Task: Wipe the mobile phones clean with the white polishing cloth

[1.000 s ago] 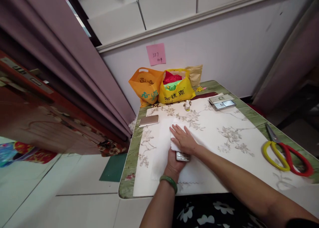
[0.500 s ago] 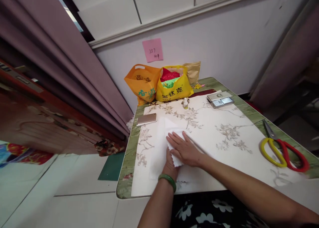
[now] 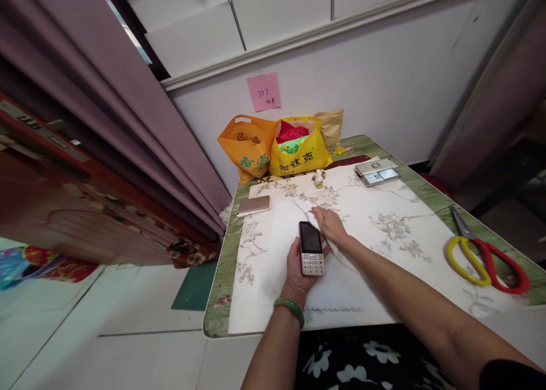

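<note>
My left hand (image 3: 296,268) is closed around a keypad mobile phone (image 3: 311,248), its dark screen and white number keys facing up. Just beyond the phone's top right corner, my right hand (image 3: 328,222) pinches a fold of a white cloth (image 3: 281,253). The rest of that cloth lies spread beneath both hands, its zigzag edge toward me. A green bangle circles my left wrist.
A gold smartphone (image 3: 254,204) lies at the left, a small bottle (image 3: 318,178) stands beyond. Other phones (image 3: 378,174) lie at the back right. Large scissors (image 3: 482,253) rest near the right edge. An orange bag (image 3: 247,145) and a yellow bag (image 3: 301,151) stand by the wall.
The cloth that covered the phone has been drawn back, so the phone now shows in my left hand. My right hand moved from lying flat on the cloth to gripping its fold farther away.
</note>
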Tool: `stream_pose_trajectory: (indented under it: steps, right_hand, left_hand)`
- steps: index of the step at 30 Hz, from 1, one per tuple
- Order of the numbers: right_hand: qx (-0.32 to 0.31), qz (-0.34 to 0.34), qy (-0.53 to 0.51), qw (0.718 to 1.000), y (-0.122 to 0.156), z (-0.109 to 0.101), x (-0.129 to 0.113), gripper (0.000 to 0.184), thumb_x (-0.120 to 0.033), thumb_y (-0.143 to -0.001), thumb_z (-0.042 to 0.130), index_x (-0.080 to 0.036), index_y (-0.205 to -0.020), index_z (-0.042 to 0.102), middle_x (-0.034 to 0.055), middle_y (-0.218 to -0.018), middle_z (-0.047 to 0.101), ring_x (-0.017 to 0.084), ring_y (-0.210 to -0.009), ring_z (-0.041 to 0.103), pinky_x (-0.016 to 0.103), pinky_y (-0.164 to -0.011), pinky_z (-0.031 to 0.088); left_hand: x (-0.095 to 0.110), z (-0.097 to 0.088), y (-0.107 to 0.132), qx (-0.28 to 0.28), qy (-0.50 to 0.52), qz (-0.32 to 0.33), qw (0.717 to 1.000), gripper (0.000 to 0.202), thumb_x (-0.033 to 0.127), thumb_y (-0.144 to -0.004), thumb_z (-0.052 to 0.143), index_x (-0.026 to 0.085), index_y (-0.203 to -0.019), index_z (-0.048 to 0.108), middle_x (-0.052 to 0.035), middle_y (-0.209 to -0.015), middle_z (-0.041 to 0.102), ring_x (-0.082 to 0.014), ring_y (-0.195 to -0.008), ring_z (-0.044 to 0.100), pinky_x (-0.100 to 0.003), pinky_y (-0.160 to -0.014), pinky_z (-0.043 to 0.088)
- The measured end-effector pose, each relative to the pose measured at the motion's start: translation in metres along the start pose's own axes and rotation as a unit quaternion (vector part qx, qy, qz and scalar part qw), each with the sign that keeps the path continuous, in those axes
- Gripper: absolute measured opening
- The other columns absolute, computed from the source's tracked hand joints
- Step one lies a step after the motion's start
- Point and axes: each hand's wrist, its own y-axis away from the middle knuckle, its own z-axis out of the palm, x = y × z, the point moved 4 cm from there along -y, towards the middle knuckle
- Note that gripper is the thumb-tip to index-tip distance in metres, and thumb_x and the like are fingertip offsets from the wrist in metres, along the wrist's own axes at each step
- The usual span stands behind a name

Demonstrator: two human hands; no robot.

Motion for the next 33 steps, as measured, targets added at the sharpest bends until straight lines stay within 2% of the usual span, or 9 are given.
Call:
stream_pose_trajectory:
  steps: [3,5,9,13,17,21,24,28,33]
  right_hand:
    - [0.067,0.086,-0.106,0.988,-0.001,-0.014,0.013,0.062,-0.053,-0.095,0.021,-0.016,-0.096,0.071,0.0106,-0.106,0.071,0.022,-0.103,0.063,0.034,-0.094,0.044]
    - [0.120,0.176,-0.236,0.948,0.000,-0.022,0.021,0.064,-0.061,-0.090,0.028,-0.013,-0.091,0.070,0.0119,-0.089,0.072,0.022,-0.084,0.066,0.031,-0.079,0.049]
    - [0.142,0.238,-0.343,0.898,0.004,-0.031,0.019,0.066,-0.072,-0.082,0.036,-0.013,-0.088,0.065,0.0059,-0.064,0.066,0.017,-0.054,0.057,0.028,-0.051,0.045]
    - [0.119,0.187,-0.383,0.897,0.014,-0.030,0.005,0.056,-0.068,-0.081,0.045,-0.017,-0.086,0.067,0.0044,-0.075,0.069,0.017,-0.067,0.062,0.027,-0.060,0.048]
    - [0.095,-0.022,-0.278,0.956,0.033,-0.026,-0.017,0.037,-0.054,-0.081,0.058,-0.020,-0.073,0.069,0.0076,-0.110,0.067,0.022,-0.105,0.058,0.034,-0.093,0.042]
    - [0.066,-0.083,-0.186,0.977,0.050,-0.017,-0.013,0.033,-0.049,-0.075,0.068,-0.022,-0.094,0.068,0.0084,-0.107,0.064,0.019,-0.082,0.059,0.033,-0.078,0.046]
    - [0.067,-0.023,-0.199,0.977,0.050,-0.016,0.002,0.054,-0.052,-0.070,0.071,-0.019,-0.111,0.057,0.0049,-0.093,0.063,0.014,-0.064,0.051,0.028,-0.062,0.044]
    - [0.009,-0.024,-0.154,0.988,0.043,-0.014,0.012,0.040,-0.060,-0.079,0.057,-0.020,-0.075,0.055,-0.0035,-0.059,0.049,0.014,-0.057,0.042,0.026,-0.056,0.034]
    - [0.007,0.002,-0.281,0.960,0.032,-0.014,0.016,0.044,-0.062,-0.082,0.053,-0.018,-0.080,0.059,0.0009,-0.071,0.061,0.018,-0.070,0.053,0.028,-0.067,0.041]
  left_hand:
    - [0.002,0.009,0.005,-0.046,-0.006,0.006,0.999,0.052,0.047,-0.089,0.050,0.010,-0.125,0.058,-0.0174,-0.126,0.062,-0.0301,-0.123,0.054,-0.048,-0.104,0.042]
    - [0.003,0.012,0.007,-0.063,-0.007,0.018,0.998,0.047,0.039,-0.090,0.050,0.010,-0.127,0.056,-0.0170,-0.128,0.061,-0.0278,-0.125,0.052,-0.044,-0.106,0.041]
    - [0.008,0.009,0.005,-0.040,-0.005,0.067,0.997,0.041,0.029,-0.088,0.051,0.012,-0.124,0.058,-0.0144,-0.120,0.066,-0.0240,-0.116,0.060,-0.041,-0.102,0.045]
    - [0.006,-0.004,0.000,0.052,-0.031,0.071,0.996,0.037,0.037,-0.082,0.061,0.011,-0.108,0.066,-0.0100,-0.094,0.073,-0.0201,-0.082,0.070,-0.037,-0.086,0.054]
    - [-0.003,-0.007,-0.005,0.085,-0.055,0.066,0.993,0.036,0.036,-0.076,0.069,0.011,-0.102,0.068,-0.0088,-0.092,0.073,-0.0183,-0.075,0.069,-0.032,-0.078,0.055]
    - [-0.003,-0.001,-0.011,0.093,-0.107,0.161,0.977,0.032,0.035,-0.072,0.072,0.013,-0.095,0.066,-0.0066,-0.090,0.071,-0.0174,-0.078,0.068,-0.030,-0.078,0.053]
    - [0.000,0.008,-0.016,0.087,-0.198,0.205,0.955,0.036,0.042,-0.075,0.068,0.013,-0.095,0.063,-0.0055,-0.083,0.069,-0.0179,-0.074,0.066,-0.030,-0.074,0.051]
    - [0.012,0.027,-0.023,0.102,-0.347,0.258,0.896,0.037,0.049,-0.080,0.059,0.016,-0.097,0.060,-0.0059,-0.088,0.067,-0.0181,-0.082,0.063,-0.029,-0.076,0.048]
    - [0.021,0.046,-0.025,0.141,-0.555,0.236,0.785,0.034,0.050,-0.081,0.057,0.017,-0.086,0.062,-0.0039,-0.078,0.063,-0.0173,-0.075,0.057,-0.027,-0.069,0.043]
